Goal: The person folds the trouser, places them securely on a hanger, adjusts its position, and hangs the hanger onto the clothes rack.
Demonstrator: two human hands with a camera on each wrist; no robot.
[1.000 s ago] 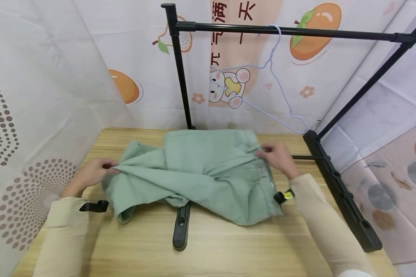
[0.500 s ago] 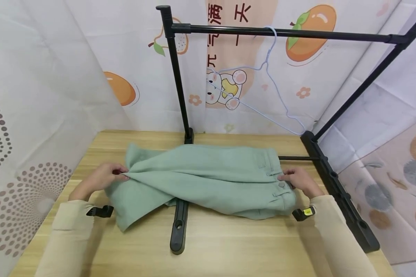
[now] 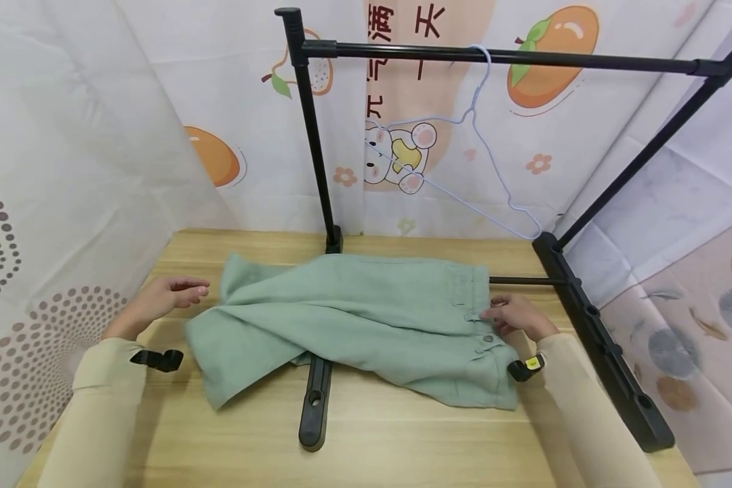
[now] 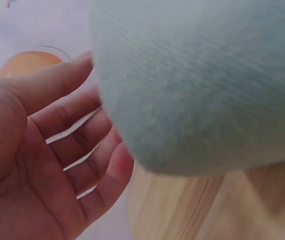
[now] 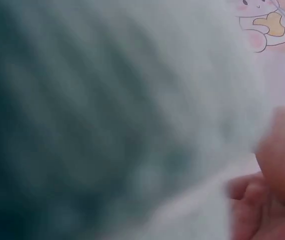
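Note:
A pair of light green pants (image 3: 366, 305) lies creased on the table, its buttoned waistband to the right. My left hand (image 3: 167, 298) is off the cloth, just beyond the pants' left end, with its fingers loosely extended. In the left wrist view, a blurred green edge of cloth overlaps the fingertips of that hand (image 4: 62, 135). My right hand (image 3: 515, 315) pinches the waistband edge near the button (image 3: 487, 338), fingers curled. Cloth fills most of the right wrist view and hides part of the right hand (image 5: 272, 175).
A black garment rack (image 3: 402, 52) stands over the wooden table (image 3: 402, 447). From its bar hangs a light blue wire hanger (image 3: 474, 108). One rack foot (image 3: 315, 407) extends from under the pants, the other foot (image 3: 604, 346) lies at the right. Printed curtains (image 3: 268, 196) surround the table.
The pants' waistband was pulled right and toward me and laid flatter. My left hand let go of the cloth and drew back left. The front corner of the waistband has spread out.

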